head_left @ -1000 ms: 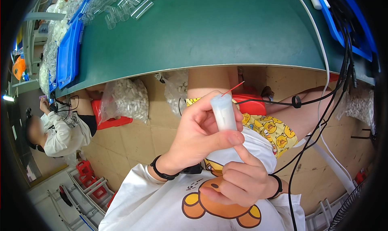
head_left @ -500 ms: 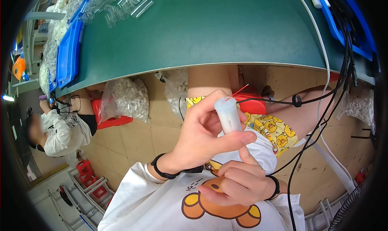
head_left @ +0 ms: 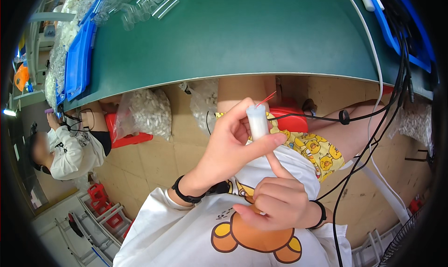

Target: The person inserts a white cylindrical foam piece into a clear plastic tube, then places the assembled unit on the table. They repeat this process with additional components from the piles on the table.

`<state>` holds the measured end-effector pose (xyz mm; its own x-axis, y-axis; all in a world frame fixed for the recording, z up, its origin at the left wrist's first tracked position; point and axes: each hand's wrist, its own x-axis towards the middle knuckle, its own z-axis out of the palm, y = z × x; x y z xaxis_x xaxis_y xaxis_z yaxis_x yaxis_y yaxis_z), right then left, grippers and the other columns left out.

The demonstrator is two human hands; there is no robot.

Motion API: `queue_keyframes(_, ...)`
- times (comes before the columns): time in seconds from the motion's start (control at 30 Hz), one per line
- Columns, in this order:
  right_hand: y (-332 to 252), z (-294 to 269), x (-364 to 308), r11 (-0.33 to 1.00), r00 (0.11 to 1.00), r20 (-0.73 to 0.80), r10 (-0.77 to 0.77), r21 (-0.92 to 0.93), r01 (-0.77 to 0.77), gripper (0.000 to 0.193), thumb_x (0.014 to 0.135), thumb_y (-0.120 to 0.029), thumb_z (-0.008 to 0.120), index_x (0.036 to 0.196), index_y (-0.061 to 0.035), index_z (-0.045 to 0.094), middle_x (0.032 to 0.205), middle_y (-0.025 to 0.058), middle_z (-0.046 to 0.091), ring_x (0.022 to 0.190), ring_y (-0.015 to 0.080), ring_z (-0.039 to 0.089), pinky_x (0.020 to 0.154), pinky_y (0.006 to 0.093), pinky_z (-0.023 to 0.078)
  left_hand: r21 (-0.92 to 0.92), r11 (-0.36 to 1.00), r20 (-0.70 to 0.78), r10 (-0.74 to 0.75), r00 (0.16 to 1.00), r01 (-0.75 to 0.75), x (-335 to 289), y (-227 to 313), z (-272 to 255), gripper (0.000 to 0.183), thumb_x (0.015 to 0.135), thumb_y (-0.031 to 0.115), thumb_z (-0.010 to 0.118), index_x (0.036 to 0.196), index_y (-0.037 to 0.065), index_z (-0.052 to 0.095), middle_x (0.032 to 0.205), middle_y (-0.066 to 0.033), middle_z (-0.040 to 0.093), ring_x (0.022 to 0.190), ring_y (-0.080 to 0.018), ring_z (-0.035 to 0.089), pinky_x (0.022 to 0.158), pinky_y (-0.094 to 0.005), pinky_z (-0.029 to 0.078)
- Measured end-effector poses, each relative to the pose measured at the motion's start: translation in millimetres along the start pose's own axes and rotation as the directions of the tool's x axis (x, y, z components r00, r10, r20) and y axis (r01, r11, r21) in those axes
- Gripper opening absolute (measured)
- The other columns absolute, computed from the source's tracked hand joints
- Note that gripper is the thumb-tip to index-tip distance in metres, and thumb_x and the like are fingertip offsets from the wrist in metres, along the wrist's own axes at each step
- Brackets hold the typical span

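Observation:
My left hand (head_left: 234, 138) is closed round a small translucent white tube (head_left: 258, 123), held roughly upright above my lap. Thin red wires (head_left: 267, 99) stick out of the tube's top end. My right hand (head_left: 283, 199) is just below, with its index finger stretched up to the tube's lower end. The tip of that finger is hidden behind the left thumb, so contact cannot be made out. The right thumb stands apart, the other fingers are curled, and nothing shows in that hand.
Ahead is a green table (head_left: 224, 38) with clear tubes (head_left: 165, 8) at its far left. Blue trays (head_left: 80, 57) stand at both sides. Black cables (head_left: 373, 145) hang on the right. Bags of white parts (head_left: 149, 113) lie below. Another person (head_left: 77, 150) sits at left.
My left hand has shifted the tube a little away from me and slightly left. The right index finger has stayed stretched out beneath it.

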<state>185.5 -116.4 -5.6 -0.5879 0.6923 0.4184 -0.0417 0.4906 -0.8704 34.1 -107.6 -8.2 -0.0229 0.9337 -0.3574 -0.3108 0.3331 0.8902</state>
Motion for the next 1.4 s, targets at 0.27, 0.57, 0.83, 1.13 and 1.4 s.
queue_keyframes(0.27, 6, 6, 3, 0.994, 0.979, 0.202, -0.042, -0.09, 0.061, 0.039, 0.079, -0.009, 0.072, 0.055, -0.0061, 0.041, 0.054, 0.0023, 0.038, 0.048, 0.0162, 0.041, 0.097, 0.0468, 0.052, 0.064, 0.984, -0.136, -0.159, 0.978, 0.169, -3, -18, -35, 0.022, 0.089, 0.011, 0.066, 0.108, 0.004, 0.058, 0.089, 0.0044, 0.056, 0.078, -0.0031, 0.048, 0.067, -0.0205, 0.039)
queue_keyframes(0.57, 12, 9, 7, 0.974, 0.993, 0.115, -0.024, -0.22, 0.049, 0.033, 0.072, -0.005, 0.076, 0.054, -0.0057, 0.048, 0.053, 0.0032, 0.042, 0.047, 0.0189, 0.047, 0.079, 0.0386, 0.06, 0.316, 0.894, -0.43, -0.165, 0.888, 0.319, 19, -119, -165, 0.022, 0.091, 0.03, 0.062, 0.088, 0.008, 0.063, 0.077, 0.0038, 0.057, 0.07, -0.0053, 0.049, 0.063, -0.0218, 0.036)
queue_keyframes(0.83, 16, 11, 3, 0.949, 0.987, 0.159, 0.0, -0.311, 0.051, 0.031, 0.077, -0.012, 0.074, 0.059, -0.0071, 0.049, 0.057, 0.0025, 0.042, 0.055, 0.0187, 0.05, 0.076, 0.034, 0.056, 0.577, 0.694, -0.484, -0.135, 0.865, 0.431, 82, -212, -234, 0.036, 0.093, 0.034, 0.051, 0.105, 0.001, 0.057, 0.102, -0.0152, 0.065, 0.096, -0.0236, 0.06, 0.08, -0.0342, 0.044)
queue_keyframes(1.13, 21, 12, 2, 0.935, 0.978, 0.201, 0.052, -0.353, 0.023, 0.028, 0.077, -0.011, 0.073, 0.061, -0.0069, 0.049, 0.06, 0.0032, 0.042, 0.057, 0.0187, 0.05, 0.082, 0.0372, 0.053, 0.902, 0.078, -0.427, 0.008, 0.904, 0.425, 66, -234, -235, 0.031, 0.076, 0.03, 0.067, 0.101, 0.013, 0.064, 0.106, -0.0117, 0.061, 0.106, -0.0352, 0.054, 0.087, -0.0487, 0.042)
queue_keyframes(1.4, 25, 16, 5, 0.919, 0.959, 0.275, 0.061, -0.39, 0.053, 0.024, 0.079, -0.013, 0.07, 0.065, -0.0068, 0.052, 0.061, 0.0033, 0.044, 0.061, 0.0193, 0.053, 0.087, 0.0382, 0.051, 0.906, 0.264, -0.417, 0.43, 0.8, 0.331, 28, -223, -239, 0.043, 0.065, 0.025, 0.083, 0.098, 0.007, 0.063, 0.109, -0.0157, 0.06, 0.103, -0.0358, 0.054, 0.087, -0.0445, 0.043)
